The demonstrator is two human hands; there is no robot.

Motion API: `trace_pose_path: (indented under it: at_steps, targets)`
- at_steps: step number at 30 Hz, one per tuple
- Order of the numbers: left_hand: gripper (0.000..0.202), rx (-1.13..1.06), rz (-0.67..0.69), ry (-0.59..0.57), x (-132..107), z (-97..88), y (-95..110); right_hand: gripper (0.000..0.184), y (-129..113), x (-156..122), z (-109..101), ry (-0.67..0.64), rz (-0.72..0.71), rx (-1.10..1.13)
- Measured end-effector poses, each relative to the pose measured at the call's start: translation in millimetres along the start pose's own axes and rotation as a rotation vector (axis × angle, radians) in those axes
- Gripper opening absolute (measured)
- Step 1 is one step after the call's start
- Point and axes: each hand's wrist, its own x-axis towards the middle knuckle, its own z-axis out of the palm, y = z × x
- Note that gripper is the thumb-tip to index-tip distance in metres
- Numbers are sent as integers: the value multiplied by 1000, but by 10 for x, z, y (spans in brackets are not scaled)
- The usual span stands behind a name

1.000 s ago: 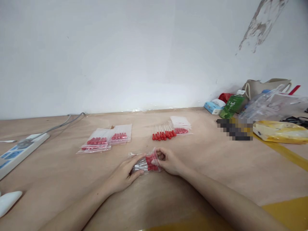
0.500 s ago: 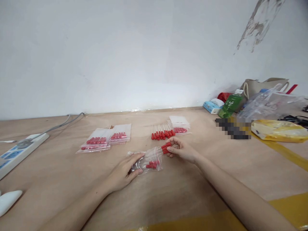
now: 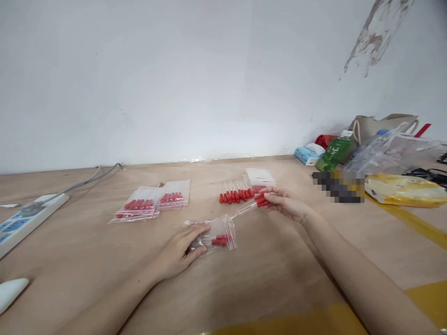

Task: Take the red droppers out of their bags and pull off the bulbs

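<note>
On the table, my left hand (image 3: 176,250) holds down a clear zip bag (image 3: 217,229), thumb and fingers on either side of it. Inside, a few red-bulbed glass droppers (image 3: 220,242) lie near its zip end. My right hand (image 3: 286,204) pinches a small bunch of glass droppers (image 3: 261,200) by the red bulbs. Their glass stems point left toward the bag's opening; whether the tips are clear of it I cannot tell. Behind the bag, several loose droppers (image 3: 236,196) are lined up in a row with their bulbs toward me.
Filled zip bags (image 3: 139,204) lie on the left, and more bags (image 3: 261,177) are stacked behind the loose droppers. A power strip (image 3: 31,221) stands at far left. At right are a green bottle (image 3: 335,151), a tissue pack (image 3: 309,154) and a yellow package (image 3: 405,190).
My right hand has moved right and slightly away from me, drawing the bunch of droppers out of the bag. My left hand has stayed on the bag.
</note>
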Motion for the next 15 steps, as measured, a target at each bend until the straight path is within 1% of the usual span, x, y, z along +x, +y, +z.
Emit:
trace_pose_path:
  at_steps: [2, 4, 6, 8, 9, 11, 13, 15]
  targets:
    - [45, 1, -9, -7, 2, 2, 1, 30, -146, -7, -110, 82, -96, -32]
    - [45, 2, -13, -12, 5, 5, -1, 30, -243, 21, -144, 184, -248, -102]
    - [44, -1, -11, -11, 7, 9, -6, 28, -253, 92, -90, 294, -457, -234]
    - [43, -6, -3, -11, 6, 13, -12, 22, -178, 192, 27, 368, -664, -458]
    - [43, -7, -3, -16, 5, 15, -15, 19, -119, 246, 93, 380, -739, -600]
    - [43, -7, -9, -29, 3, 17, -16, 17, 15, 346, 211, 372, -837, -873]
    - [43, -6, -21, -41, 1, 17, -13, 21, 143, 429, 282, 344, -893, -1081]
    - [42, -3, -30, -49, 2, 15, -9, 25, 250, 493, 296, 298, -916, -1217]
